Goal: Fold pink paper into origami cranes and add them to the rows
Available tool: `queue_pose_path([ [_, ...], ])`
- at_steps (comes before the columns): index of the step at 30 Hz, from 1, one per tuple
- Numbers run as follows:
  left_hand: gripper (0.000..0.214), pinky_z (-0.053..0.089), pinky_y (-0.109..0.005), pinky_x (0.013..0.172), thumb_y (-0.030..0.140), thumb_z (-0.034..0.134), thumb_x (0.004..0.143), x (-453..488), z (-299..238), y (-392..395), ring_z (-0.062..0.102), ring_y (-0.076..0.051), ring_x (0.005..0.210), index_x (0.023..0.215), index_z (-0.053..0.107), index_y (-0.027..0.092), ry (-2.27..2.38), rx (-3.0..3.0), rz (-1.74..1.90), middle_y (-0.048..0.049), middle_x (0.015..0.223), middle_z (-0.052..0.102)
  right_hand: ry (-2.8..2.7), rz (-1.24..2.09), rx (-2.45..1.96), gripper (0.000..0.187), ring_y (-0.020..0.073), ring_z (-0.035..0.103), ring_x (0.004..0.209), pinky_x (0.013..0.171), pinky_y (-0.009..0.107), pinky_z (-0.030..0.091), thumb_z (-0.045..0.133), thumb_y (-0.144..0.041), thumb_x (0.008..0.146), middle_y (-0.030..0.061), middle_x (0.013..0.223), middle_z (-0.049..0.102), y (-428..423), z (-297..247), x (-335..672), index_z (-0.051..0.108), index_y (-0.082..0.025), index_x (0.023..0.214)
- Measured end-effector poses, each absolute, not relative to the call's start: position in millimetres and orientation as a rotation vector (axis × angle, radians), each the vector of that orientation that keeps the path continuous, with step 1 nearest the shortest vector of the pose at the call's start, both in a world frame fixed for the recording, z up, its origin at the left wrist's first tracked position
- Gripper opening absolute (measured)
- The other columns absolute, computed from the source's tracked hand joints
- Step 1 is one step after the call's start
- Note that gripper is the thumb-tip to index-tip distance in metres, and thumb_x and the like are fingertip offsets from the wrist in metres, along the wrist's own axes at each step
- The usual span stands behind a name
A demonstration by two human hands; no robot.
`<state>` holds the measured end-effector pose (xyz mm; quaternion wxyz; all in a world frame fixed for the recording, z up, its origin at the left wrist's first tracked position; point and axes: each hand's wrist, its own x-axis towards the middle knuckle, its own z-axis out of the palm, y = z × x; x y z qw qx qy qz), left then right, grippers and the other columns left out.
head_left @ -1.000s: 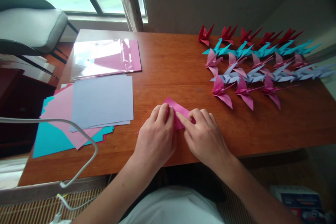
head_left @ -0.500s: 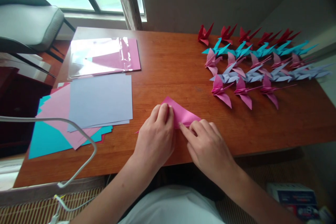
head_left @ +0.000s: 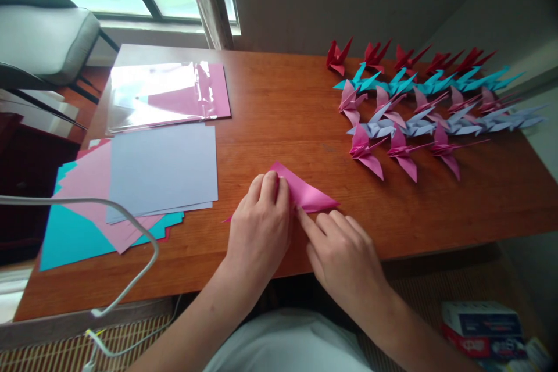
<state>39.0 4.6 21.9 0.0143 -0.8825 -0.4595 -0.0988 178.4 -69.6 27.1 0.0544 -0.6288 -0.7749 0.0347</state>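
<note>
A folded pink paper lies on the wooden table near its front edge. My left hand rests on the paper's left part, fingers curled and pressing it flat. My right hand lies just below the paper's lower edge, its index finger stretched out and touching that edge. Part of the paper is hidden under my left hand.
A stack of lilac, pink and teal sheets lies to the left, with a clear plastic sleeve behind it. Rows of several folded paper cranes fill the right back. A white cable crosses the front left. A chair stands by the window.
My right hand has slid down and off the pink paper, uncovering its right point. My left hand has stayed in place.
</note>
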Motion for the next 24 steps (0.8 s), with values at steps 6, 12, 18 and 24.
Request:
queue_pose_path([
  [6,0.031,0.056,-0.041,0.094,0.017,0.058,0.088,38.6,23.5,5.9,0.059,-0.033,0.112,0.116,0.063,0.006,-1.451,-2.771,-0.330,-0.0193,0.116,0.063,-2.338,0.111,-1.918,0.042,0.0227,0.053,0.077,0.070,0.038,0.035,0.056,-0.009,0.090,0.0048,0.079,0.063,-70.1,27.3,177.7,0.067,-0.014,0.130],
  [12,0.023,0.058,-0.038,0.088,0.013,0.057,0.088,39.4,24.5,7.2,0.061,-0.031,0.107,0.109,0.065,0.010,-1.470,-2.744,-0.329,-0.0169,0.113,0.065,-2.334,0.122,-1.924,0.044,0.0225,0.053,0.078,0.070,0.038,0.036,0.057,-0.009,0.089,0.0046,0.079,0.063,-71.1,25.9,178.5,0.066,-0.015,0.131],
  [18,0.023,0.057,-0.038,0.090,0.011,0.058,0.086,37.0,25.9,8.1,0.060,-0.031,0.109,0.108,0.065,0.010,-1.445,-2.764,-0.327,-0.0173,0.117,0.064,-2.317,0.138,-1.919,0.050,0.0222,0.052,0.079,0.071,0.037,0.036,0.057,-0.008,0.087,0.0042,0.081,0.062,-71.7,23.8,179.6,0.063,-0.016,0.135],
  [24,0.026,0.057,-0.039,0.092,0.011,0.055,0.087,36.1,26.8,7.3,0.058,-0.032,0.113,0.111,0.063,0.010,-1.454,-2.784,-0.294,-0.0184,0.120,0.062,-2.327,0.170,-1.933,0.053,0.0220,0.053,0.081,0.072,0.037,0.037,0.057,-0.006,0.085,0.0049,0.083,0.063,-72.1,23.9,179.9,0.061,-0.016,0.137],
])
